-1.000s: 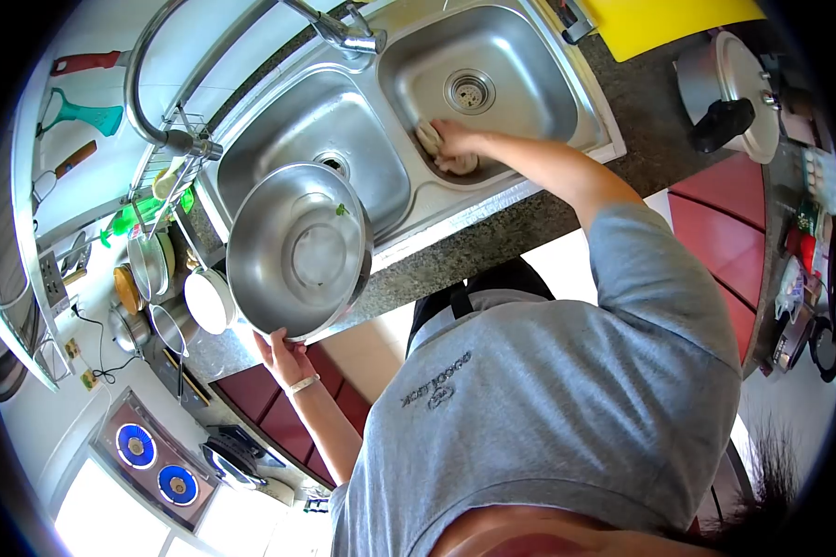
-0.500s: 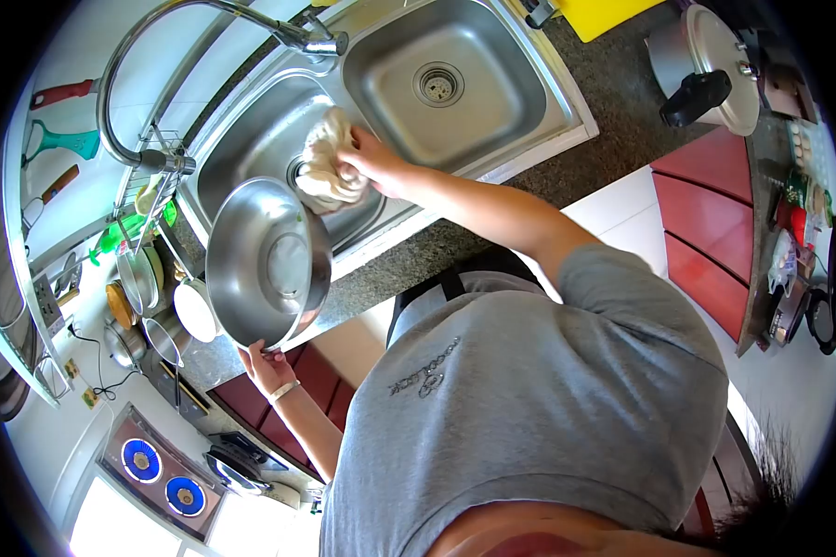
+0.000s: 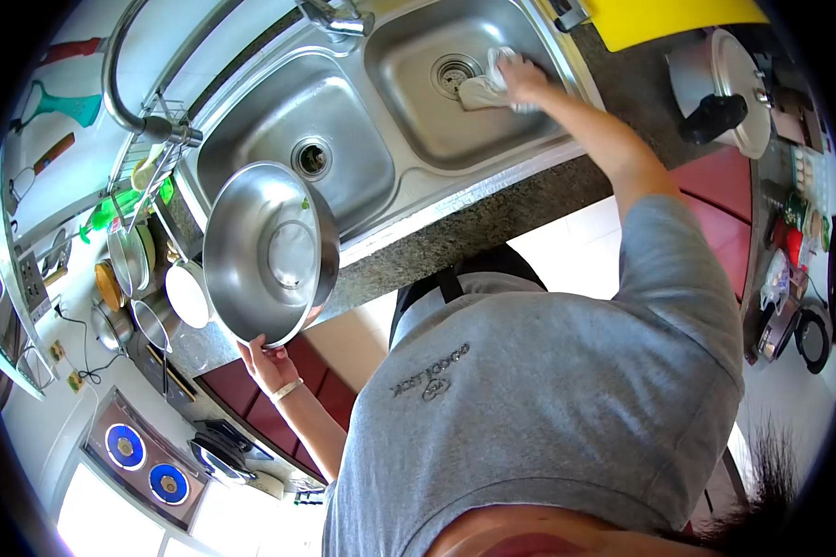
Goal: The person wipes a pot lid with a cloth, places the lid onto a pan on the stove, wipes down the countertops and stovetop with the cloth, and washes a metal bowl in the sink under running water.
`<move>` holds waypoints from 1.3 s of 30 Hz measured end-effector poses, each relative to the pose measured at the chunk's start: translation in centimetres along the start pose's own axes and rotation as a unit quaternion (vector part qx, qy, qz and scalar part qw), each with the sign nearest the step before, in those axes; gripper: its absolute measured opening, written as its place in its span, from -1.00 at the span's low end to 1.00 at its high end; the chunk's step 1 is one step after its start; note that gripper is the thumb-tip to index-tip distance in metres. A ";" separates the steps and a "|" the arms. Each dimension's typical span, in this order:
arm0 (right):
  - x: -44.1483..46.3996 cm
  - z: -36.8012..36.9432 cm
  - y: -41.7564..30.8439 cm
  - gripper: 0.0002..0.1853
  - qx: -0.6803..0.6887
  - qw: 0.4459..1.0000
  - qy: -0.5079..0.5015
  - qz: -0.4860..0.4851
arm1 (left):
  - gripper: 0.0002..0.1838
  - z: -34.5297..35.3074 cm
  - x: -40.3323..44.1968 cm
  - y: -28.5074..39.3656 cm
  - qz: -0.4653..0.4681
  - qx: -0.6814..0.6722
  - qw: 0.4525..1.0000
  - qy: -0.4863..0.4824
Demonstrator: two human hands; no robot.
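My left hand (image 3: 271, 368) grips the near rim of a large stainless steel bowl (image 3: 246, 255). The bowl is tilted, its hollow side showing, over the counter edge and the near corner of the left sink basin (image 3: 348, 111). A small green scrap (image 3: 305, 202) clings inside it. Over in the right sink basin (image 3: 437, 144), my right hand (image 3: 524, 82) is closed on a pale, wet-looking cloth (image 3: 481, 94). The cloth lies against the basin floor beside the drain strainer (image 3: 454, 74), and my palm hides part of it.
A curved faucet (image 3: 334, 19) stands behind the sink. Left of the bowl are a wire rack (image 3: 158, 144) and a white-rimmed pan (image 3: 189, 293). To the right, a pressure cooker (image 3: 724, 88) and a yellow board (image 3: 669, 19) rest on the dark counter (image 3: 613, 97).
My right hand has moved right with the cloth, from the left basin into the right one. The left basin's drain is now uncovered. My left hand still holds the bowl in nearly the same place.
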State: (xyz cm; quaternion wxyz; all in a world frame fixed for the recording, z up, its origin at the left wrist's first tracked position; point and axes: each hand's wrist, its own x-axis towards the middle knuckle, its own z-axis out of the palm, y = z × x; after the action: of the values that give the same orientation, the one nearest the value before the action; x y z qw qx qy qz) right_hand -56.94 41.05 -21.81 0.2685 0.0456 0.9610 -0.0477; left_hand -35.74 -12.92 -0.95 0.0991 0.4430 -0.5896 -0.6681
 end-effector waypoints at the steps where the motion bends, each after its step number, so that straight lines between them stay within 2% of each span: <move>1: -0.6 1.7 -1.3 -0.09 0.005 1.000 -0.011 0.025 | -0.55 -0.2 -0.1 0.1 -0.006 -0.004 1.000 0.004; 2: -0.9 2.9 -2.6 -0.06 0.003 1.000 -0.018 0.021 | -0.55 -0.3 -0.2 0.1 -0.012 -0.008 1.000 0.008; 3: -1.0 3.0 -3.7 -0.07 0.042 0.996 -0.077 -0.007 | -0.56 -0.7 -0.4 0.2 -0.011 -0.014 1.000 0.016; 5: -2.3 3.5 -7.6 -0.39 -0.016 0.993 -0.090 -0.072 | -0.60 -1.4 -0.6 0.2 -0.012 -0.012 1.000 0.021; 6: -2.3 3.6 -9.4 -0.52 0.011 0.987 -0.141 -0.071 | -0.64 -1.6 -0.7 0.2 -0.012 -0.006 1.000 0.019; 8: -3.0 2.3 -12.8 -0.59 0.070 0.977 -0.174 -0.103 | -0.62 -1.6 -0.9 0.3 -0.007 -0.025 0.999 0.031; 10: -2.1 3.6 -14.1 -0.60 0.069 0.971 -0.162 -0.160 | -0.62 -1.8 -1.1 0.4 0.013 -0.024 1.000 0.014; 11: -0.6 5.1 -13.2 -0.59 0.202 0.955 -0.171 -0.134 | -0.61 -1.9 -0.9 0.2 0.027 -0.030 0.999 0.030; 12: -0.9 5.2 -12.8 -0.59 0.199 0.954 -0.174 -0.145 | -0.59 -1.6 -1.0 0.4 0.041 -0.016 0.999 0.029; 13: -0.8 5.1 -12.4 -0.64 0.394 0.889 -0.222 -0.077 | -0.50 -0.9 -1.1 0.7 0.054 -0.014 0.998 0.028; 14: -0.9 5.0 -12.1 -0.69 0.569 0.779 -0.265 -0.001 | -0.41 -0.3 -1.3 0.9 0.067 -0.008 0.997 0.028; 16: -0.8 5.6 -11.1 -0.78 0.690 0.647 -0.325 0.010 | -0.35 -0.7 0.0 1.0 0.088 0.039 0.995 0.006; 17: -2.2 3.6 -11.0 -0.81 0.718 0.619 -0.314 -0.050 | -0.31 0.0 0.4 1.3 0.107 0.063 0.992 -0.004; 18: -3.4 1.9 -11.5 -0.79 0.748 0.604 -0.274 -0.008 | -0.29 1.1 0.6 1.7 0.119 0.082 0.989 0.015; 20: -4.4 0.7 -10.9 -0.74 0.810 0.517 -0.273 -0.049 | -0.28 1.6 2.9 1.2 0.190 0.131 0.973 0.015; 21: -5.3 -1.0 -11.5 -0.65 0.823 0.488 -0.286 -0.060 | -0.28 2.6 3.4 1.5 0.213 0.181 0.960 0.018; 23: -6.7 -3.3 -11.8 -0.60 0.829 0.488 -0.264 -0.065 | -0.30 4.0 5.1 1.8 0.267 0.276 0.923 0.024; 24: -7.1 -4.3 -11.8 -0.56 0.836 0.488 -0.240 -0.065 | -0.30 3.2 7.8 0.7 0.324 0.343 0.881 0.041; 25: -6.0 -5.2 -11.1 -0.45 0.755 0.593 -0.254 -0.117 | -0.30 4.3 8.6 0.8 0.365 0.376 0.850 0.055; 26: -5.8 -6.5 -12.1 -0.28 0.690 0.687 -0.162 -0.161 | -0.31 5.4 8.9 1.2 0.405 0.407 0.816 0.069; 27: -5.1 -6.9 -12.1 -0.19 0.627 0.756 -0.067 -0.176 | -0.31 6.3 8.8 1.4 0.408 0.402 0.817 0.068; 28: -4.4 -7.4 -12.1 -0.10 0.552 0.812 0.030 -0.188 | -0.31 7.1 8.7 1.7 0.419 0.438 0.792 0.073; 29: -4.2 -9.3 -12.1 -0.14 0.512 0.848 0.006 -0.135 | -0.32 8.0 8.5 2.0 0.428 0.472 0.766 0.079; 32: -1.4 -13.4 -12.8 -0.13 0.493 0.835 0.162 -0.182 | -0.36 9.5 8.7 2.1 0.395 0.500 0.768 0.065; 34: 4.1 -14.5 -12.9 -0.24 0.482 0.826 0.208 -0.205 | -0.49 9.9 9.7 1.7 0.394 0.490 0.776 0.055; 35: 3.7 -17.4 -15.0 -0.49 0.622 0.752 0.101 -0.194 | -0.50 9.8 10.4 1.4 0.392 0.483 0.781 0.051; 36: 4.1 -17.7 -15.2 -0.49 0.621 0.752 0.100 -0.198 | -0.50 9.8 11.5 1.0 0.392 0.475 0.787 0.048; 38: 4.5 -18.2 -15.2 -0.35 0.480 0.854 0.052 -0.192 | -0.46 9.2 15.2 -0.7 0.405 0.449 0.795 0.050; 39: 3.2 -18.1 -15.0 -0.34 0.494 0.845 0.047 -0.199 | -0.43 9.5 14.8 -0.4 0.386 0.461 0.798 0.034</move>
State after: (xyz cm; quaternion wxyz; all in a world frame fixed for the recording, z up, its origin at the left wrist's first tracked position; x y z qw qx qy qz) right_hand -70.63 28.54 -7.05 0.1493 -0.0183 0.8105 -0.5661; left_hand -51.00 -15.87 -9.18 0.1530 0.1945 -0.9464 -0.2077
